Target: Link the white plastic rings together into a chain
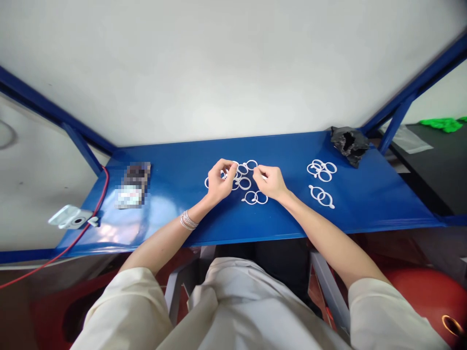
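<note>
Plastic rings (244, 183) between both hands' fingers (225, 168)

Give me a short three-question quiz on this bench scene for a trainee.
1. Multiple sort: which wrist wears the silver bangles, left or right?
2. True or false: the black crumpled bag lies on the blue metal bench.
3. Count: how many separate groups of white plastic rings lie to the right of the right hand?

Key: 1. Left. 2. True. 3. Two.
</note>
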A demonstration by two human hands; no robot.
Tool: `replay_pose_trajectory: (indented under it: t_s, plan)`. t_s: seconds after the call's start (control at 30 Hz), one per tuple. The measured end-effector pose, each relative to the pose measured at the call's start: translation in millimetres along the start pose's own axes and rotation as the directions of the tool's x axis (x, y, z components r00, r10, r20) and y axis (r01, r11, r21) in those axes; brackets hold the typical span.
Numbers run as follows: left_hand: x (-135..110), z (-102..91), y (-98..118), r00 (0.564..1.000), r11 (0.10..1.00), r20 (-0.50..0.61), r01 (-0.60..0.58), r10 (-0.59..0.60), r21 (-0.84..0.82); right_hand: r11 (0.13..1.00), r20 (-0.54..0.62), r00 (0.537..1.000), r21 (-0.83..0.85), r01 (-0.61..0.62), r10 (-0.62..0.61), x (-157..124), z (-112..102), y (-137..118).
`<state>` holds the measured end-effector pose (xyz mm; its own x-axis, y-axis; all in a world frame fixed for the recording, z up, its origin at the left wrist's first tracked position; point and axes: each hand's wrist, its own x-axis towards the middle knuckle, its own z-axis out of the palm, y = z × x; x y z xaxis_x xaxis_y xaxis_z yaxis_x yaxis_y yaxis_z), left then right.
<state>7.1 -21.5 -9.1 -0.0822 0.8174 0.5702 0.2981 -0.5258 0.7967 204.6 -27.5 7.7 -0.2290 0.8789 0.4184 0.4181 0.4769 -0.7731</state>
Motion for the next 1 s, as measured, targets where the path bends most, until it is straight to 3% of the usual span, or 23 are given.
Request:
replay_pose_trajectory:
  t_s: [0.13, 0.27, 0.4, 0.5, 0.6, 0.73, 0.8, 0.83, 0.9, 1.0]
  plan:
    - [-1, -0.4, -1, 0.998, 0.996, 0.018, -0.069, 0.068, 0.062, 0.978, 0.149, 0.987, -0.194, 0.083, -0.055, 3, -1, 8]
    - [-2, -0.8, -1, 0.995, 0.988, 0.032, -0.1, 0.097, 0.12, 0.978, 0.313, 0.949, -0.206, 0.04, 0.027, 4, -8, 13]
    - [-2, -0.4, -1, 0.991, 0.981, 0.053, -0.132, 0.126, 0.14, 0.968, 0.259, 0.954, -0.234, -0.089, 0.15, 14, -25, 15]
    - [-4, -0.1, 0, 0.987, 0.976, 0.07, -0.154, 0.145, 0.153, 0.925, 0.159, 0.963, -0.349, -0.152, 0.218, 22, -54, 19]
    - [-5, 0.1, 2, 0.98, 0.967, 0.091, -0.188, 0.174, 0.169, 0.8, 0.073, 0.951, -0.562, -0.209, 0.3, 19, -98, 30]
    - [-6, 1.2, 6, 0.967, 0.954, 0.146, -0.235, 0.21, 0.188, 0.449, -0.064, 0.794, -0.796, -0.405, 0.604, -1, -146, 54]
    - [-6, 2.1, 7, 0.96, 0.947, 0.161, -0.26, 0.231, 0.191, 0.396, -0.088, 0.78, -0.823, -0.407, 0.619, -9, -155, 62]
    - [-6, 2.5, 7, 0.957, 0.944, 0.166, -0.269, 0.239, 0.191, 0.421, -0.083, 0.8, -0.816, -0.397, 0.595, -10, -156, 63]
    - [-7, 2.9, 8, 0.953, 0.942, 0.18, -0.277, 0.244, 0.191, 0.56, -0.069, 0.857, -0.73, -0.392, 0.51, -7, -150, 58]
    - [-8, 2.9, 10, 0.941, 0.937, 0.224, -0.298, 0.256, 0.182, 0.857, -0.046, 0.904, -0.303, -0.417, 0.424, 6, -126, 36]
